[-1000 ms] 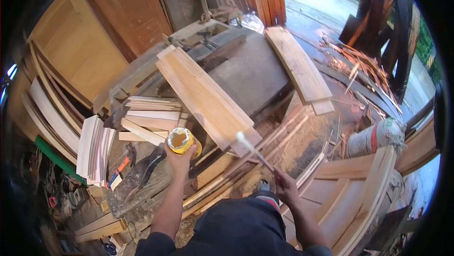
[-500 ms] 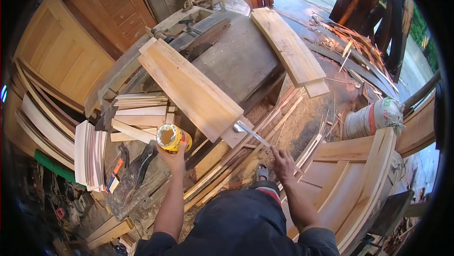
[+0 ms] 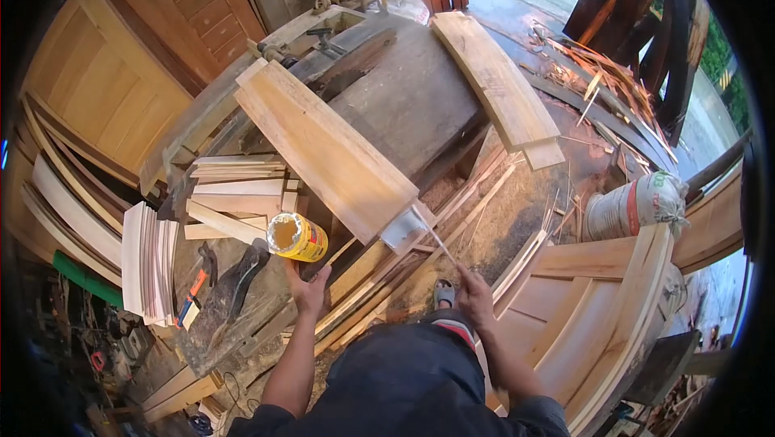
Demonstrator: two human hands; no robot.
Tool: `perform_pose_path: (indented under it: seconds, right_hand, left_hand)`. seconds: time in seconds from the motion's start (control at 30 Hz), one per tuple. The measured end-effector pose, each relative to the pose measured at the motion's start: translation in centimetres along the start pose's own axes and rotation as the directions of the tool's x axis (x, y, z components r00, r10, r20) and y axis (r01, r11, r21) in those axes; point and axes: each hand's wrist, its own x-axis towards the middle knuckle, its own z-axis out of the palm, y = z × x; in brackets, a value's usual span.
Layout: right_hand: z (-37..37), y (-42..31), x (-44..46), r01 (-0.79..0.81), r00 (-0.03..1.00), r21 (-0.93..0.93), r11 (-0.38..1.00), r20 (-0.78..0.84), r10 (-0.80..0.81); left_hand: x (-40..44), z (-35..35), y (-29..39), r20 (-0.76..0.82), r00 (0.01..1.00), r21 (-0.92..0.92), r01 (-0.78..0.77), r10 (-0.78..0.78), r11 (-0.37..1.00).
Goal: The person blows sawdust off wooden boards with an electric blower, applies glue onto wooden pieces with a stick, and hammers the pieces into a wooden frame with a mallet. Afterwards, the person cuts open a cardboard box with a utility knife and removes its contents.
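My right hand (image 3: 475,298) is closed around a thin stick (image 3: 436,237) whose far end reaches the tenon (image 3: 404,233) of a wide wooden board. White, glue-like paste covers much of that tenon. The board (image 3: 327,146) lies slantwise over the bench, its tenon end toward me. My left hand (image 3: 308,290) is just below a yellow can (image 3: 299,238), with fingers apart and not wrapped around it. Tan contents show through the can's white-crusted mouth. Whether a fingertip still touches the can is hard to tell.
A second tenoned board (image 3: 496,86) lies across the bench's (image 3: 404,90) right side. A circular saw blade (image 3: 343,82) shows in the bench. Short slats (image 3: 238,187) and pliers (image 3: 195,285) lie at left. A panelled door (image 3: 581,308) leans at right, near a white sack (image 3: 634,207).
My left hand has loosened from the can and dropped slightly lower. My right hand has shifted a little left and down with the stick. More white paste now covers the tenon.
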Motion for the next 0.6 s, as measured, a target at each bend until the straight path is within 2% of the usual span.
perform_pose_path:
  seconds: [0.07,0.13,0.23,0.27,0.37,0.4,0.5,0.53,0.6]
  right_hand:
    - [0.4,0.1,1.0,0.014,1.000,-0.021,1.000,-0.010,-0.014]
    - [1.5,0.1,0.9,0.020,0.999,-0.015,1.000,-0.042,-0.021]
    - [1.6,-0.9,-1.0,0.089,0.992,-0.061,0.994,0.096,-0.083]
    - [1.9,-0.2,-1.7,0.097,0.975,-0.087,0.991,0.206,-0.077]
    - [0.8,-0.9,-2.2,0.020,0.985,0.008,1.000,0.173,-0.021]
    - [0.8,-0.8,-1.7,0.018,1.000,-0.008,1.000,0.012,-0.018]
    - [0.1,-0.9,0.7,-0.034,0.996,0.040,0.999,-0.083,0.038]
    - [-0.1,-1.3,1.2,-0.084,0.996,0.004,0.996,-0.039,0.085]
    - [1.0,-0.8,1.4,-0.003,0.996,0.019,1.000,-0.089,0.005]
  left_hand:
    - [-0.1,0.0,-1.4,-0.002,0.998,0.031,-0.067,0.067,0.997]
    - [-0.3,0.0,-2.1,-0.029,0.998,-0.019,-0.055,0.055,0.998]
    - [-1.2,0.2,-3.2,-0.146,0.988,-0.097,0.028,-0.042,0.995]
    - [-1.9,0.1,-3.6,-0.193,0.977,-0.125,0.072,-0.095,0.990]
    - [-3.5,0.3,-3.5,-0.249,0.954,-0.098,0.145,-0.166,0.985]
    - [-3.9,0.1,-4.0,-0.231,0.957,-0.102,0.157,-0.177,0.982]
    - [-4.8,-0.2,-6.1,-0.184,0.966,-0.075,0.172,-0.183,0.982]
    - [-5.0,-0.2,-6.6,-0.170,0.971,-0.042,0.161,-0.166,0.986]
    - [-5.1,-0.4,-7.2,-0.117,0.977,-0.016,0.177,-0.178,0.984]
